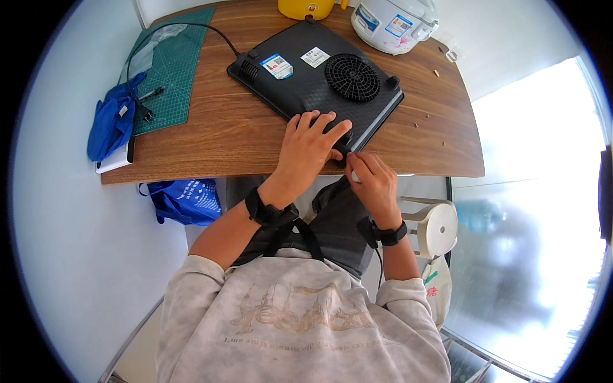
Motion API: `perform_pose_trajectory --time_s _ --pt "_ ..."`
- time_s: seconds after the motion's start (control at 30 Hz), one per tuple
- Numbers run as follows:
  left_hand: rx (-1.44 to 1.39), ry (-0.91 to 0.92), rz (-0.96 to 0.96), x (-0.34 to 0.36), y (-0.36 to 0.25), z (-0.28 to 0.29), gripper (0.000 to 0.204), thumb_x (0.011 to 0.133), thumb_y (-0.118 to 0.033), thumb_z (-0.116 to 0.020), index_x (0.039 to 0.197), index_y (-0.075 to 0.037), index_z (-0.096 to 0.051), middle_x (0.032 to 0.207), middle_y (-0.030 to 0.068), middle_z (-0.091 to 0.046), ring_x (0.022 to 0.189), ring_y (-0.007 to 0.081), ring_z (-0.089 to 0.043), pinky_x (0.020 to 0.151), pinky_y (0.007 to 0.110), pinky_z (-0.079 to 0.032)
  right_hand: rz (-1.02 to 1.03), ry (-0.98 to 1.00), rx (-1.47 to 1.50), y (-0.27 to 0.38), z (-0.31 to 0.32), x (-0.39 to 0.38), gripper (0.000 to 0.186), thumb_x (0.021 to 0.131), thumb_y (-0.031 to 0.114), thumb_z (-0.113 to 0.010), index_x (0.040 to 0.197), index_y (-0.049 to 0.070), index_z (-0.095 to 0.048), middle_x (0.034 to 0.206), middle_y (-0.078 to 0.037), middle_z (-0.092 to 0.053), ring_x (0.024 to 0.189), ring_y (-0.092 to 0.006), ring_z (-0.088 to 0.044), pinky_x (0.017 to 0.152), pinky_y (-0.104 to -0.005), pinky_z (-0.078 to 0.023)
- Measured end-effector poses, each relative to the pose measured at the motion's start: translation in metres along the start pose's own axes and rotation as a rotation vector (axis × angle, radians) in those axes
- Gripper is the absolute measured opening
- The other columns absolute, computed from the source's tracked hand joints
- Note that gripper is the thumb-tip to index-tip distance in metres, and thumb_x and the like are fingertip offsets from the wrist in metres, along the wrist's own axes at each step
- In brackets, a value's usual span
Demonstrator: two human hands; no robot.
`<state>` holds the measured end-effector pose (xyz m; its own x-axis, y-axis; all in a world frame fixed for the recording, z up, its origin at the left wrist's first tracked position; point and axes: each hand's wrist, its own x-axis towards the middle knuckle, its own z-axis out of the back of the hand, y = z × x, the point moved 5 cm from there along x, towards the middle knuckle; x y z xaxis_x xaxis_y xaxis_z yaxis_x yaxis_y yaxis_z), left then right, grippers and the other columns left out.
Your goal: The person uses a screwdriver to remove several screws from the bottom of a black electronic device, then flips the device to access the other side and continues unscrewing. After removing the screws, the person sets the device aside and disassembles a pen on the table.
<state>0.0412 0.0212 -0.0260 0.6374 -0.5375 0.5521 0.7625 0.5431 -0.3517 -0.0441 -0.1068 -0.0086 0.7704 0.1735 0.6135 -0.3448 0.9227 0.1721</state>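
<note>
A flat black induction cooker lies upside down on the wooden table, with its round fan grille and labels facing up. Its near corner sticks out close to the table's front edge. My left hand rests on that corner, fingers spread over the underside, with thumb and forefinger around the corner. Close beside it, my right hand is closed on a small tool with a white handle. The tool's kind and tip are mostly hidden by my fingers. A black power cord runs from the cooker's far left corner.
A green cutting mat with plastic film and a blue bag lie at left. Behind stand a yellow appliance and white rice cooker. Several tiny pieces are scattered at right. A white stool stands below.
</note>
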Motion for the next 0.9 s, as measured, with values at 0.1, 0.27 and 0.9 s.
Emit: perform_pose_trajectory --time_s 0.1,0.27,0.9 --pt "-0.004 0.002 0.002 -0.001 0.000 -0.001 0.061 0.081 -0.029 -0.079 0.136 -0.020 -0.055 0.136 0.0088 -0.060 0.127 0.0327 -0.052 0.109 0.048 -0.040 0.027 -0.007 -0.030 0.002 -0.003 -0.005 0.025 0.072 0.000 -0.077 0.095 0.004 -0.070 0.090 -0.007 -0.068 0.078 -0.0239 -0.069 0.066 -0.0362 -0.056" --pt "-0.016 -0.001 -0.001 -0.001 0.000 0.000 0.062 0.080 -0.028 -0.080 0.136 -0.020 -0.056 0.136 0.0091 -0.060 0.127 0.0327 -0.052 0.108 0.049 -0.041 0.007 -0.023 -0.022 -0.002 -0.003 -0.007 0.022 0.074 0.000 -0.078 0.095 0.005 -0.070 0.088 -0.007 -0.068 0.075 -0.0231 -0.068 0.064 -0.0351 -0.055" --pt "-0.009 -0.005 0.014 -0.003 0.002 -0.004 0.061 0.078 -0.027 -0.082 0.134 -0.021 -0.057 0.136 0.0073 -0.059 0.127 0.0314 -0.052 0.109 0.048 -0.040 -0.032 0.032 -0.052 -0.004 -0.008 -0.019 0.031 0.078 0.000 -0.077 0.108 0.006 -0.072 0.085 -0.006 -0.066 0.072 -0.0236 -0.067 0.063 -0.0352 -0.054"
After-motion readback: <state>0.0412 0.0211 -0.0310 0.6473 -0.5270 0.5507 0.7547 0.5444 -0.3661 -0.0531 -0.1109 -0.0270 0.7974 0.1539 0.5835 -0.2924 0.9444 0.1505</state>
